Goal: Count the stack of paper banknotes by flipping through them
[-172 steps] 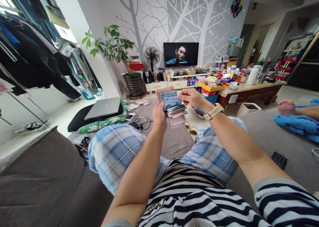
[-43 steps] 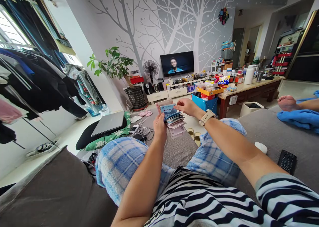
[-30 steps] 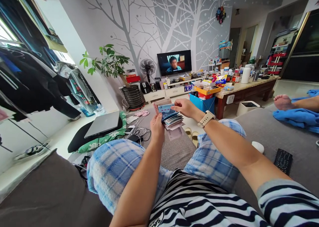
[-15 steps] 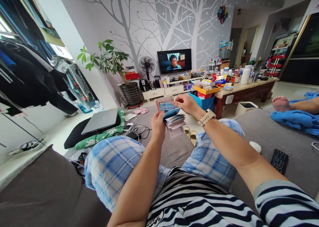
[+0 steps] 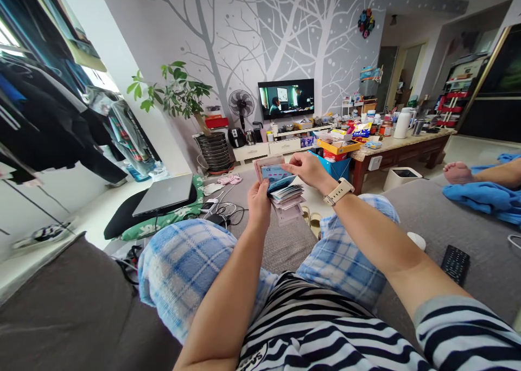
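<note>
My left hand point(image 5: 259, 198) is closed around one end of a thick stack of paper slips point(image 5: 288, 198), thumb on top. The slips fan out to the right, and they look like pink and blue tickets. A light blue slip point(image 5: 275, 171) stands upright at the far side of the stack, in front of a pinkish one. My right hand point(image 5: 306, 169), with a beige-strapped watch point(image 5: 338, 191) on its wrist, pinches the blue slip's upper right edge between thumb and finger. Its other fingers are curled in. Small print on the slips cannot be read.
Below the stack is a grey sofa seat point(image 5: 287, 246). Charging cables point(image 5: 228, 211) and a closed laptop point(image 5: 163, 194) lie to the left. A remote control point(image 5: 455, 263) and a white mouse point(image 5: 417, 241) are at right, near another person's bare foot point(image 5: 457, 172).
Both hands keep nearly the same hold on the slips, with only a slight shift. The television picture has switched to another scene.
</note>
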Demonstrator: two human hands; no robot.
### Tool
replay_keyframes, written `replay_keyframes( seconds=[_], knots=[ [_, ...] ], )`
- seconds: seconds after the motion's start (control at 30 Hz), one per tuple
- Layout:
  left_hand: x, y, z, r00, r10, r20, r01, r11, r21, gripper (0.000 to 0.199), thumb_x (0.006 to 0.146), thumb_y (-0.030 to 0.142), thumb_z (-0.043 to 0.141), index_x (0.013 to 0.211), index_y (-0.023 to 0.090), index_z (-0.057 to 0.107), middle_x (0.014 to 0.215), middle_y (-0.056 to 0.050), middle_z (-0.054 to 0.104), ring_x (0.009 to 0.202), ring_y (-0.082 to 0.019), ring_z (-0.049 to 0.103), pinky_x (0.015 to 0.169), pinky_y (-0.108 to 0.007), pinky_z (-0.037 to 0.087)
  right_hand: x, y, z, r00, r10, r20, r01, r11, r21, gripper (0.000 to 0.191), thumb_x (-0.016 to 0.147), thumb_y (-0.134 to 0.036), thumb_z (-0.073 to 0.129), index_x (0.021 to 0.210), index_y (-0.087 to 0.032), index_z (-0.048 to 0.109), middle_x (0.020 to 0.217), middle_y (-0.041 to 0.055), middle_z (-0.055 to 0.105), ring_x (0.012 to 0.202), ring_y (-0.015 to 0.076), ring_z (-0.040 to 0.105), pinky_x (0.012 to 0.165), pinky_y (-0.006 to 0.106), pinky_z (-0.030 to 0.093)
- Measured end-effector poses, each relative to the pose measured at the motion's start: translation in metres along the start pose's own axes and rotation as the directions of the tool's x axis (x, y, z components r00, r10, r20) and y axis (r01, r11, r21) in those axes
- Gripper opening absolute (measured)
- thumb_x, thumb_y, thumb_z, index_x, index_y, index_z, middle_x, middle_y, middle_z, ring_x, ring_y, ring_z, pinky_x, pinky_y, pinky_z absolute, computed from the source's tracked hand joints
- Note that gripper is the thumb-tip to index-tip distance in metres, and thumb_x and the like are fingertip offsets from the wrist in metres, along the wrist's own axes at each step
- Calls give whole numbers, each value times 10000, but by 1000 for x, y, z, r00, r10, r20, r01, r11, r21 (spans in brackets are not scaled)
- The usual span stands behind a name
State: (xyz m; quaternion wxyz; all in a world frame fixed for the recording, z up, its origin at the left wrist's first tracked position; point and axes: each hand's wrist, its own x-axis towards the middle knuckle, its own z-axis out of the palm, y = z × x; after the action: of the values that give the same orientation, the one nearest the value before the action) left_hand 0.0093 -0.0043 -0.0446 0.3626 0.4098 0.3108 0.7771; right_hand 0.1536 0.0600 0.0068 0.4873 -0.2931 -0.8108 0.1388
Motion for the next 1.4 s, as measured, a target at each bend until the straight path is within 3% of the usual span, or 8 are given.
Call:
replay_keyframes(
  seconds=[0.5,0.8,1.07,1.4],
  knots=[
    [3,-3,-1,998,24,-51,-26,999,-38,155,679,310,608,672,157,592,600,26,545,547,-95,472,574,-223,392,-1,-1,1,999,-7,-43,6,1000,-30,365,733,-478,599,586,-151,532,587,1,551,553,98,428,544,243,297],
    [1,6,2,987,9,-162,5,996,84,177,750,264,529,611,160,565,590,7,532,570,-112,454,587,-232,371,-4,-7,0,997,-73,18,68,980,185,317,727,-450,614,649,-153,538,624,-7,525,571,97,421,553,240,338],
    [1,5,2,994,18,-109,-14,999,37,147,728,240,539,610,156,567,591,13,537,566,-104,445,588,-227,377,-2,-4,3,990,-92,111,49,939,340,263,729,-397,620,717,-136,588,643,-3,538,585,97,446,557,236,369],
    [5,-2,0,997,-25,-76,20,998,-61,127,655,286,595,663,161,578,604,27,550,557,-100,480,558,-224,388,-2,-7,1,992,-58,116,20,952,306,281,748,-420,590,710,-142,570,633,-8,533,574,97,444,563,240,365]
  ],
)
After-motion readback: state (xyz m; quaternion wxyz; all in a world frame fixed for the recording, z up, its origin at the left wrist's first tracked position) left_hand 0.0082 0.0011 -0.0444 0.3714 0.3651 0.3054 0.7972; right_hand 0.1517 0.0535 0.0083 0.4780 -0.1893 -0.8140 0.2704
